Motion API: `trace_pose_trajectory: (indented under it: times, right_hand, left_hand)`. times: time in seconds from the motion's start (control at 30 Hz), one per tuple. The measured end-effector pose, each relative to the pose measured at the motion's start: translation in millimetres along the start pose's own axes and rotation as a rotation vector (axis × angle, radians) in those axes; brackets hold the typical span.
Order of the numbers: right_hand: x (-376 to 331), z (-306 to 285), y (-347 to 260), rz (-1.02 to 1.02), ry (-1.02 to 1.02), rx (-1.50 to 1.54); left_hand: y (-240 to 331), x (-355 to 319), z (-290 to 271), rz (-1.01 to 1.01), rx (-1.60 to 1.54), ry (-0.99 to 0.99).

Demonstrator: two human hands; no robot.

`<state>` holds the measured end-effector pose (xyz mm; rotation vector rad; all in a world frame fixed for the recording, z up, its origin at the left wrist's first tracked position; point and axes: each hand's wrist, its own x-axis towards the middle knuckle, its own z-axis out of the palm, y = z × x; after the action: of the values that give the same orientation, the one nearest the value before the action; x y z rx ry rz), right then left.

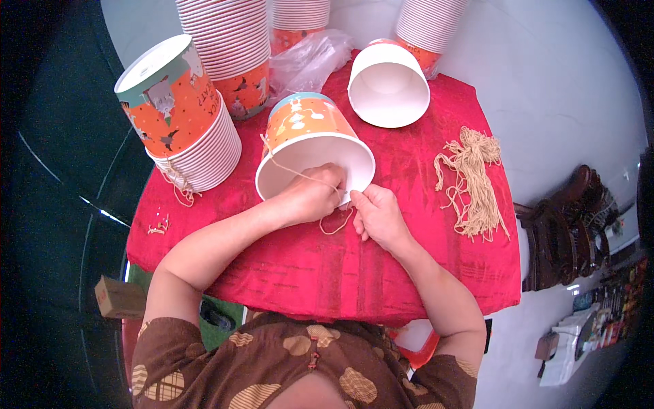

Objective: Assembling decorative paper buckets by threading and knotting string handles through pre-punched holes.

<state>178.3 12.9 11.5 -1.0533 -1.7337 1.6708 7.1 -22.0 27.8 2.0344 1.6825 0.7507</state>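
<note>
An orange paper bucket lies tipped on the red cloth, its white open mouth facing me. My left hand reaches into the mouth with its fingers curled near the inner wall; what the fingertips hold is hidden. At the right lower rim, my right hand pinches a tan string between thumb and finger. This string runs from the bucket's left side across the mouth, behind or over my left hand, and a loose loop hangs below the rim.
Nested bucket stacks stand at the left and back, beside clear plastic. Another bucket lies with its mouth toward me. A bundle of tan strings rests at the right; short scraps lie at the left.
</note>
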Motion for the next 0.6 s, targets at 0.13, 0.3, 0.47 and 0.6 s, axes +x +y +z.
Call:
trace_pose_trajectory:
  times: [0.13, 0.3, 0.47, 0.6]
  right_hand:
    - [-1.1, 0.9, -4.4, -0.019, 0.022, 0.073]
    - [-1.6, -10.0, -9.2, -0.036, -0.048, -0.102]
    - [-0.4, -22.7, -10.7, -0.027, -0.024, -0.278]
    - [0.2, -24.9, -14.5, -0.180, 0.149, -0.474]
  left_hand:
    - [3.2, 0.0, -1.4, -0.048, 0.000, -0.029]
    - [-1.0, 0.6, 1.7, -0.049, 0.026, -0.010]
    - [2.7, 1.1, -1.7, -0.070, 0.030, -0.031]
    - [6.6, -0.3, -2.6, -0.090, 0.023, -0.034]
